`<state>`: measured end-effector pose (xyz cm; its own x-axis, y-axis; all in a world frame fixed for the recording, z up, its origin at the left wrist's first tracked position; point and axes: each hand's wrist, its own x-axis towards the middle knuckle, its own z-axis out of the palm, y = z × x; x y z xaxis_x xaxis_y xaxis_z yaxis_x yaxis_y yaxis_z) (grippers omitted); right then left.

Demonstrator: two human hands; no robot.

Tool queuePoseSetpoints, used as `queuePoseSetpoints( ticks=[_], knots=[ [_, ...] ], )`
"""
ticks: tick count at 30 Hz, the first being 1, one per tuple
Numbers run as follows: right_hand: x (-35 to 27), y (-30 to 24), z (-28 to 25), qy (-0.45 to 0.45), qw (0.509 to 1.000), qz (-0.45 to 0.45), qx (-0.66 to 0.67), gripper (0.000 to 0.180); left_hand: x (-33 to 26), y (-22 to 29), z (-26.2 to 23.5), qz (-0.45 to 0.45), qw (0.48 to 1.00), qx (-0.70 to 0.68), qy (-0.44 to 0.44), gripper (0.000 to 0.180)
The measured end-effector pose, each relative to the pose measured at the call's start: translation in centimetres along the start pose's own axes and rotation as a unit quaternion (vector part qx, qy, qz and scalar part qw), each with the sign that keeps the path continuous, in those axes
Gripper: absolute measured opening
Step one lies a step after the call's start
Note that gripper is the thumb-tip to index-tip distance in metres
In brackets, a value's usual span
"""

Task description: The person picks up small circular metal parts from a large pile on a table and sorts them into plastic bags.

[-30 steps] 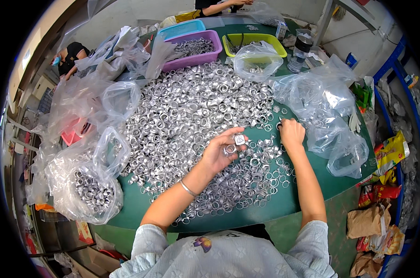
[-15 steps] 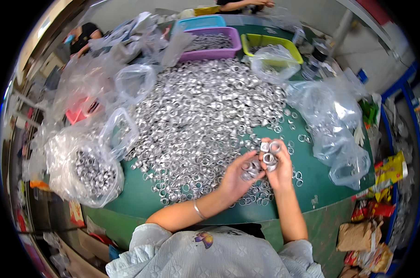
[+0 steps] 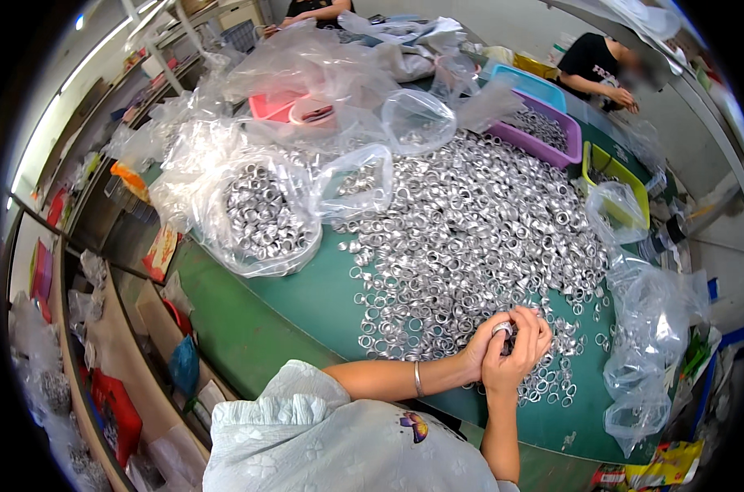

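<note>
My hands are cupped together over the near edge of a wide pile of silver metal rings [image 3: 470,238]. The fingers of my right hand [image 3: 515,361] fold over the top, closed against my left hand [image 3: 475,353]. A few metal rings [image 3: 503,329] show in the gap between thumbs and fingers; the rest of what the palms enclose is hidden. My left hand's fingers are mostly behind the right. Loose rings [image 3: 552,381] lie on the green table just beside and beneath the hands.
A clear bag of rings [image 3: 265,217] stands open on the left. Behind the pile are purple [image 3: 573,139], lime [image 3: 639,193] and blue [image 3: 529,84] bins. Clear plastic bags [image 3: 646,328] lie at right. Two other people [image 3: 597,70] work across the table.
The head view has turned left. My hands, earlier open side by side with rings on both palms, have come together and closed around the rings.
</note>
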<state>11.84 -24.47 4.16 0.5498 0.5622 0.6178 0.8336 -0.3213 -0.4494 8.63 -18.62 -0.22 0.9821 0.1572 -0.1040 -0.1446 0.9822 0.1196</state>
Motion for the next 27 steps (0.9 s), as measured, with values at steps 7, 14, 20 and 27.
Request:
queuePoseSetpoints(
  ticks=[7,14,20,27],
  knots=[
    [0.4,-2.3,1.1,-0.019,0.998,-0.022,-0.055,0.034,-2.1,2.5,3.4,0.056,0.986,-0.049,0.151,0.024],
    [-0.1,-4.8,2.1,-0.081,0.994,-0.048,0.047,0.04,-5.3,6.1,0.2,0.128,0.98,-0.062,0.138,0.033],
    [-2.1,-3.1,2.2,-0.111,0.984,-0.001,0.139,0.013,-13.0,16.7,1.5,0.421,0.9,-0.032,0.112,0.025],
    [-3.4,-3.5,2.6,-0.147,0.972,0.073,0.171,0.009,-18.8,34.6,-2.2,0.653,0.154,0.58,0.463,0.032]
  ],
)
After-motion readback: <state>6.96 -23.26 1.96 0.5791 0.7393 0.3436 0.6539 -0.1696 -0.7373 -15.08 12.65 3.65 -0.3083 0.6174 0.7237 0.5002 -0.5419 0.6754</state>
